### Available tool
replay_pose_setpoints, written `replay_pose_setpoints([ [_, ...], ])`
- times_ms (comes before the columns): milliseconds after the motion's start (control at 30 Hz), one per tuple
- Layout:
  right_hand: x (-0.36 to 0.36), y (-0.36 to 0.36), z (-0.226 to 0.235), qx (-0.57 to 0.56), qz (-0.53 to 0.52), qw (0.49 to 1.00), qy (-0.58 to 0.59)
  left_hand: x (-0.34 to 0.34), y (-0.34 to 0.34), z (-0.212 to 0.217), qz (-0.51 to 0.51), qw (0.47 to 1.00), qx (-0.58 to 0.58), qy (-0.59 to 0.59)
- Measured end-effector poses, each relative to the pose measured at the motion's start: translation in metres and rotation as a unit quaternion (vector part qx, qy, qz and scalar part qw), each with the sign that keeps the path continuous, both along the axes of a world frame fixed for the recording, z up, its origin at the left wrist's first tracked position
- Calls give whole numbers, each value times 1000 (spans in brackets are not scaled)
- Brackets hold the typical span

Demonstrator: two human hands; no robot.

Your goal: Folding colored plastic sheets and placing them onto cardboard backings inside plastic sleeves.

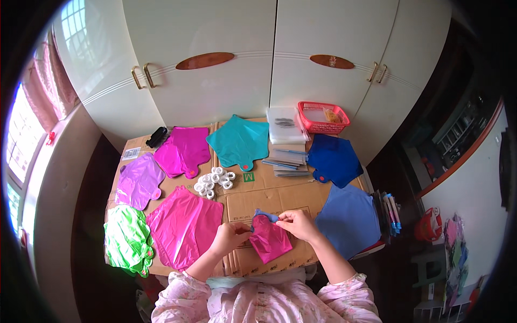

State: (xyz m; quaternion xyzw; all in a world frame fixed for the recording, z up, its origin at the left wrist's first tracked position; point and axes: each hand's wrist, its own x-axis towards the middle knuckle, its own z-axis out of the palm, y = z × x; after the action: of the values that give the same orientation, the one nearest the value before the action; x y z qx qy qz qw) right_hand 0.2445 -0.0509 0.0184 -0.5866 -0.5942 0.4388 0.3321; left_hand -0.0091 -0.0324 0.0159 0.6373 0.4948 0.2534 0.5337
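A folded magenta foil balloon [269, 241] lies at the front middle of the cardboard-covered table, with a bit of blue foil [266, 215] at its top. My left hand [232, 238] pinches the left side of its upper end. Opposite it, my right hand [296, 223] grips the blue foil at the upper right edge between thumb and fingers. Left of my hands spreads a flat pink foil balloon pile [186, 229]. To the right lies a periwinkle blue foil pile [347, 220]. Several white ribbon rolls [210, 185] sit beyond my left hand.
Farther back are magenta [183, 151], teal [239, 140] and dark blue [335, 159] foil piles. Lilac [139, 180] and green [126, 237] ones lie at left. Clear bags [285, 126], flat packets [288, 159] and a red basket [328, 127] stand at the back; dark packets [388, 215] at right.
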Motion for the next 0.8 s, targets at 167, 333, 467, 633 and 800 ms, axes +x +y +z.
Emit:
replay_pose_setpoints([
  [167, -3, 15, -9, -9, 14, 1000, -20, 8, 9, 11, -12, 996, 17, 89],
  [333, -5, 19, -12, 25, 31, 998, -53, 6, 12, -2, -34, 983, 128, 130],
  [467, -2, 20, -14, 146, 66, 979, -129, 5, 6, -7, -39, 959, 252, 124],
  [633, 5, 28, -28, 317, 135, 926, -157, 6, -4, -14, -101, 880, 424, 190],
  [800, 8, 28, -26, 360, 166, 899, -186, 7, -21, -8, -171, 814, 494, 255],
])
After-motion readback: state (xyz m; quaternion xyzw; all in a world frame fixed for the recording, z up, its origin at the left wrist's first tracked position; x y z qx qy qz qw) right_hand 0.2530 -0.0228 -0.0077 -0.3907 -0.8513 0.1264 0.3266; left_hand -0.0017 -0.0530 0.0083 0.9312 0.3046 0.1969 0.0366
